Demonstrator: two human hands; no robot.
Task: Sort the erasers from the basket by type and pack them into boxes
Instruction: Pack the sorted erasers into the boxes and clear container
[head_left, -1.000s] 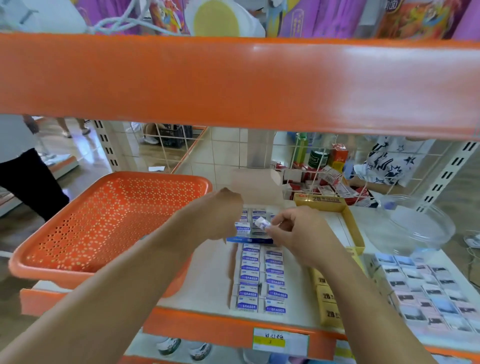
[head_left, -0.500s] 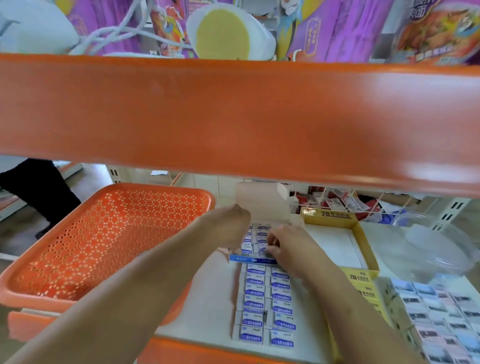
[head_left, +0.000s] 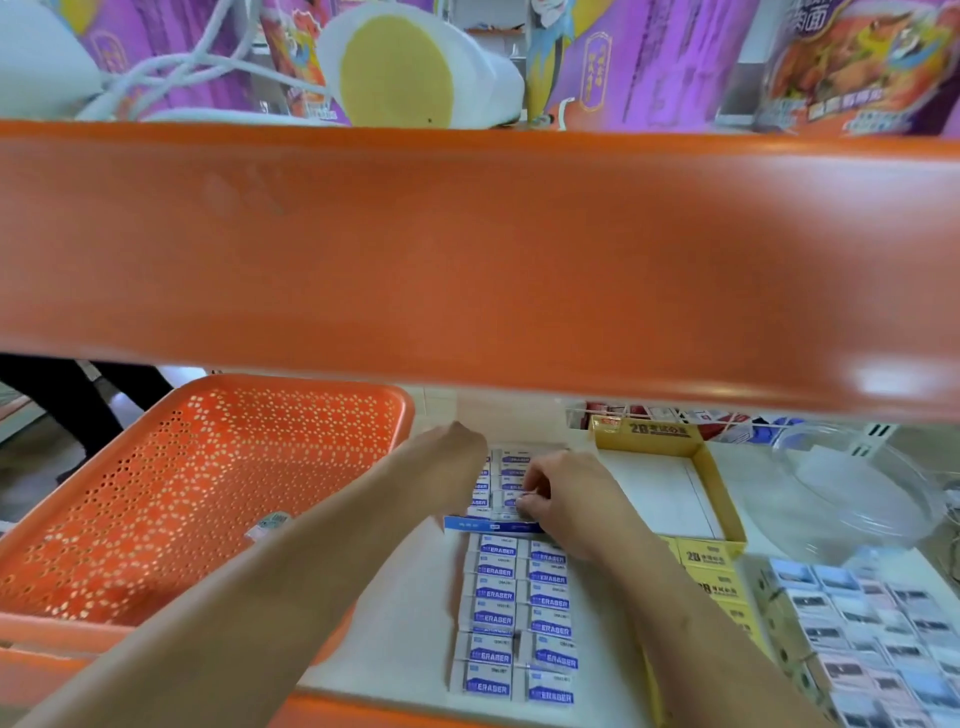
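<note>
A small blue box (head_left: 493, 525) of blue-and-white erasers stands on the white shelf, to the right of the orange basket (head_left: 208, 493). My right hand (head_left: 571, 499) pinches one eraser (head_left: 511, 500) with curled fingertips, low inside the box among the packed ones. At the box's left edge is my left hand (head_left: 452, 457), bent down at the wrist with its fingers hidden behind it. Two rows of the same erasers (head_left: 519, 618) lie on the shelf in front of the box. A single eraser (head_left: 270, 522) lies in the basket beside my left forearm.
A broad orange shelf edge (head_left: 467, 249) crosses the upper view. To the right are an open yellow box (head_left: 711, 467), yellow 2B erasers (head_left: 711, 577), a clear plastic bowl (head_left: 857, 493) and a box of picture-printed erasers (head_left: 872, 623). A person's dark legs (head_left: 78, 395) stand at far left.
My right hand has lowered the eraser it pinched above the box down into it. The view has shifted, so the upper shelf edge now covers more of the scene.
</note>
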